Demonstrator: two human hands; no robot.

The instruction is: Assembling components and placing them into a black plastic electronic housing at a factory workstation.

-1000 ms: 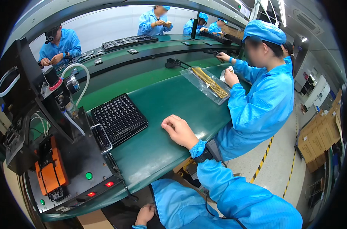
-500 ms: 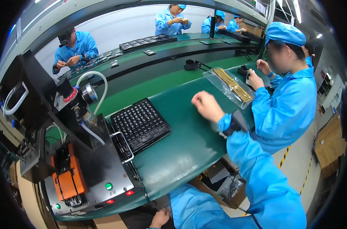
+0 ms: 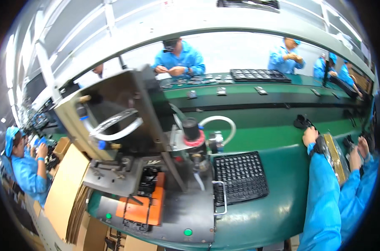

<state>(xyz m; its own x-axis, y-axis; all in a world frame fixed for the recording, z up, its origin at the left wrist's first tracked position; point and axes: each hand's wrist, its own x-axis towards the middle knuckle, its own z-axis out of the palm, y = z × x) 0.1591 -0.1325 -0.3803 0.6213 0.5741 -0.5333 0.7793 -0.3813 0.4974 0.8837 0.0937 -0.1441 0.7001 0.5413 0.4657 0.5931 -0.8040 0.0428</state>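
Note:
My right hand (image 3: 310,136) is stretched far out at the right, its fingers curled closed at a small black part (image 3: 301,121) lying by the edge of the green belt. A dark band is round that wrist, below the blue sleeve. My left hand is out of view. Just right of my wrist lies a clear plastic bag with a yellow grid strip (image 3: 335,157). Nearer the middle, a black tray with rows of small pockets (image 3: 241,177) rests on the green table, beside a bench machine (image 3: 183,217) with an orange fixture (image 3: 155,205) on its base.
A co-worker's hands (image 3: 359,152) are close to my right arm. The machine's metal handle (image 3: 224,198) stands beside the tray. Across the belt (image 3: 248,100), more people in blue handle small parts. Cardboard sheets (image 3: 66,188) stand left of the machine.
The view has swung left, bringing the machine to the middle. My right hand has reached outward to the black part. My left hand has gone out of view.

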